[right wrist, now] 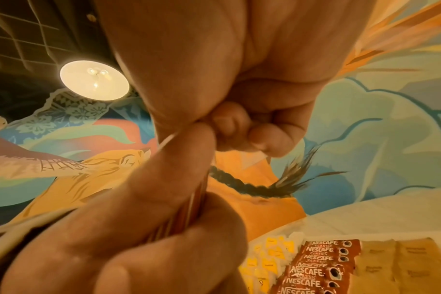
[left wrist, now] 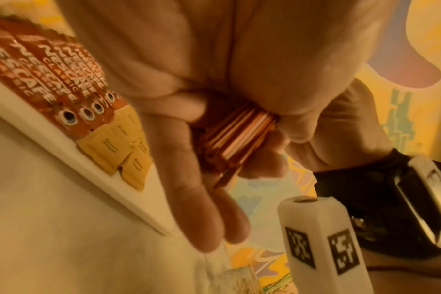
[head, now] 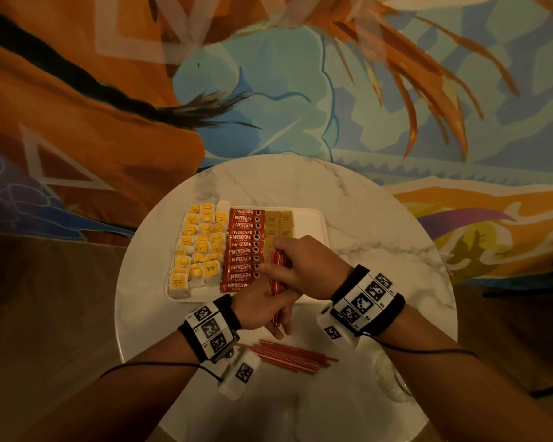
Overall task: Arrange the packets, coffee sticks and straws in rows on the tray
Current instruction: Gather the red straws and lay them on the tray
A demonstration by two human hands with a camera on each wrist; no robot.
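A white tray (head: 313, 218) holds yellow tea bag packets (head: 198, 247) at the left, a column of red coffee sticks (head: 243, 250) in the middle and brown sugar packets (head: 278, 221) to their right. Over the tray's front right part, both hands hold one bundle of red straws (head: 278, 275). My left hand (head: 262, 311) wraps round its lower end, and my right hand (head: 300, 266) grips it from above. In the left wrist view the bundle's ends (left wrist: 237, 139) show between curled fingers. More red straws (head: 294, 355) lie loose on the table in front of the tray.
The tray stands on a round white marble table (head: 380, 250). A clear glass (head: 393, 381) stands near the front right edge. The tray's right strip beyond the sugar packets is bare. A painted wall rises behind the table.
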